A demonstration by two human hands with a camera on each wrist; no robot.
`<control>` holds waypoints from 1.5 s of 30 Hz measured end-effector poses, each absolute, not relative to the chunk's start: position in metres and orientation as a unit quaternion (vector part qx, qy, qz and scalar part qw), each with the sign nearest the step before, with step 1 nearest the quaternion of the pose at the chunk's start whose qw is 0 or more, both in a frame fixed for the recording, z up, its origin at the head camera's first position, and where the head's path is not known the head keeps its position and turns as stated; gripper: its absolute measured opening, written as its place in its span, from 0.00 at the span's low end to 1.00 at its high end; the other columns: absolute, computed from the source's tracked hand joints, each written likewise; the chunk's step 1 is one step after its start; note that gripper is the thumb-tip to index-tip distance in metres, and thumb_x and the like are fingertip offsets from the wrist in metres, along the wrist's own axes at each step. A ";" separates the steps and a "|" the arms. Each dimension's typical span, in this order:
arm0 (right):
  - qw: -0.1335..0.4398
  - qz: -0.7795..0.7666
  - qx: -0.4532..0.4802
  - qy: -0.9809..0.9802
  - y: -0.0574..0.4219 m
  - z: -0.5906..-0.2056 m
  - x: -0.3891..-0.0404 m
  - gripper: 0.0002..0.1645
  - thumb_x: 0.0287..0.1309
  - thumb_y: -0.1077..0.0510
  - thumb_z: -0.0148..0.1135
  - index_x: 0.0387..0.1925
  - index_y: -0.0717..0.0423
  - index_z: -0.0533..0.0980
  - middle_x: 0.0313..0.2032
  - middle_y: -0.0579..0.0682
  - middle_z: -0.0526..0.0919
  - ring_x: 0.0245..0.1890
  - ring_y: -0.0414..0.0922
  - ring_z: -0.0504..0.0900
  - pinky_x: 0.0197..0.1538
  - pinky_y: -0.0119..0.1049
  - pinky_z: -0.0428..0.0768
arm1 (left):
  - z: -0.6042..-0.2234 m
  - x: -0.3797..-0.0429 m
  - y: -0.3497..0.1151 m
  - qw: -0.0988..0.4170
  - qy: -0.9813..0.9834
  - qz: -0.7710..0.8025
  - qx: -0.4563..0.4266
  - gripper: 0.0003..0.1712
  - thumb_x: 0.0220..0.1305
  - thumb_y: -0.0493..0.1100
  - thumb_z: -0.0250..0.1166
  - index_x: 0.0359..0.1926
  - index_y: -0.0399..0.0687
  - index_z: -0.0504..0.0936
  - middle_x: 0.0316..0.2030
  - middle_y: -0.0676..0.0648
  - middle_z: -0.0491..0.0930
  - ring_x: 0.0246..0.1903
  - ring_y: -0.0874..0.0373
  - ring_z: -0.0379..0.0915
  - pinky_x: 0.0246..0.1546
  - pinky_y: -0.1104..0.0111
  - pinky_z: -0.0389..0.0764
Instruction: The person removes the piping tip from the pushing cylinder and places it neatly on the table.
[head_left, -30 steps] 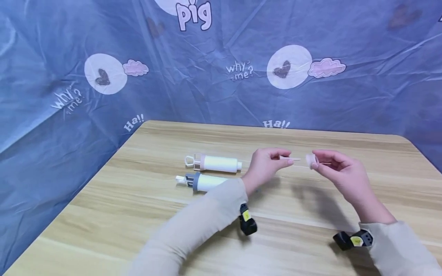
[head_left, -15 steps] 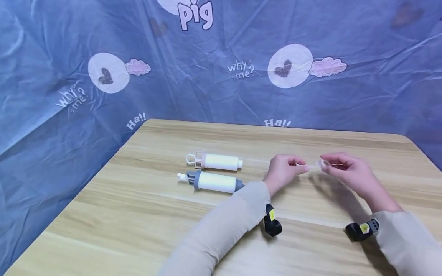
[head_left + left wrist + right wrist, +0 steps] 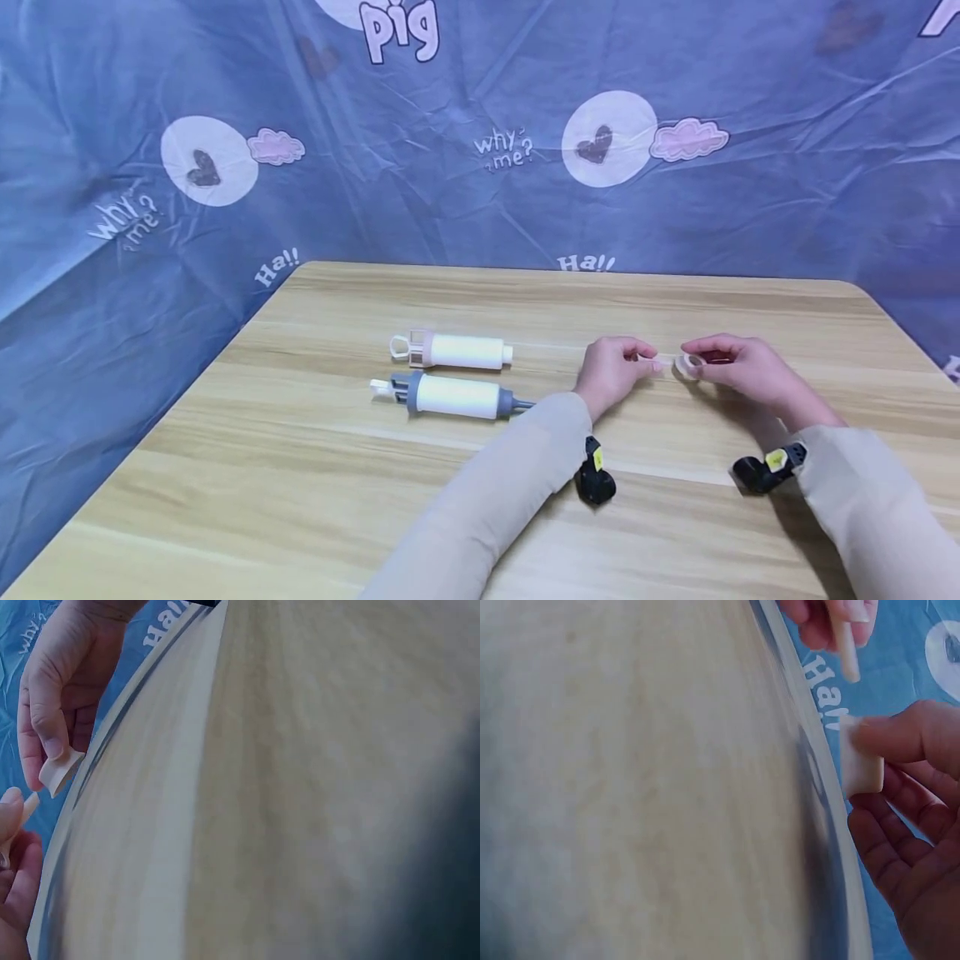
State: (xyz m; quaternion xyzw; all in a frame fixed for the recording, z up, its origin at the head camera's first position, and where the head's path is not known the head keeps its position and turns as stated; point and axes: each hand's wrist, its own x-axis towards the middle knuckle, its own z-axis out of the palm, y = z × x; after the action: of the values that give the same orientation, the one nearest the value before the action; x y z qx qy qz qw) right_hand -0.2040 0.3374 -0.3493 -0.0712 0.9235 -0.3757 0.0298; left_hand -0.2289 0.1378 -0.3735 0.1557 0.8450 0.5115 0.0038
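Note:
In the head view my left hand (image 3: 611,371) pinches a thin, pale, stick-like piece (image 3: 847,656) between thumb and fingers, its narrow tip pointing right. Facing it, my right hand (image 3: 742,371) holds a short white ring-shaped piece (image 3: 686,365) by thumb and fingertips. The right wrist view shows that ring (image 3: 862,761) side-on, with a gap between it and the stick's tip. Two syringe-like tools lie left of my hands: one white with a pink collar and a loop handle (image 3: 467,352), the other white with a grey collar and narrow grey nozzle (image 3: 456,397).
The wooden table (image 3: 262,467) reaches back to a blue printed cloth (image 3: 420,167) hanging behind and on the left. A small black camera (image 3: 596,475) is strapped at my left wrist, another black camera (image 3: 765,471) at my right.
My left hand has moved right and slightly down with the stick-like piece. My right hand has lowered a little, turning the ring. The grey nozzle has come out from behind my left arm.

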 end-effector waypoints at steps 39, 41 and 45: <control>0.079 -0.420 -0.036 0.903 0.338 -0.360 -0.210 0.38 0.50 0.49 0.67 0.57 0.67 0.69 0.38 0.32 0.76 0.35 0.28 0.72 0.34 0.28 0.72 | -0.382 -0.239 0.135 -0.034 0.942 0.253 0.220 0.17 0.55 0.56 0.65 0.47 0.64 0.83 0.44 0.64 0.81 0.46 0.70 0.75 0.48 0.82 0.69; 0.080 -0.421 -0.035 0.903 0.338 -0.360 -0.210 0.38 0.50 0.49 0.67 0.58 0.67 0.69 0.38 0.32 0.76 0.35 0.28 0.72 0.34 0.28 0.72 | -0.382 -0.239 0.135 -0.035 0.941 0.254 0.220 0.17 0.54 0.55 0.65 0.47 0.63 0.83 0.44 0.63 0.81 0.46 0.69 0.75 0.48 0.81 0.69; 0.083 -0.420 -0.033 0.903 0.338 -0.359 -0.210 0.38 0.50 0.49 0.67 0.58 0.67 0.68 0.39 0.34 0.77 0.34 0.29 0.71 0.34 0.28 0.72 | -0.383 -0.238 0.135 -0.038 0.941 0.255 0.220 0.18 0.54 0.55 0.66 0.48 0.63 0.82 0.44 0.63 0.82 0.46 0.70 0.75 0.47 0.82 0.69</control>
State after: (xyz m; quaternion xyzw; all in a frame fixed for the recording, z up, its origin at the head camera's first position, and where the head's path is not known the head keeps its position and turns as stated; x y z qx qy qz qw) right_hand -0.2097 0.3378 -0.3593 -0.0331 0.9032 -0.4199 0.0828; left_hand -0.2385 0.1350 -0.3831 0.2202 0.9407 0.2553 -0.0376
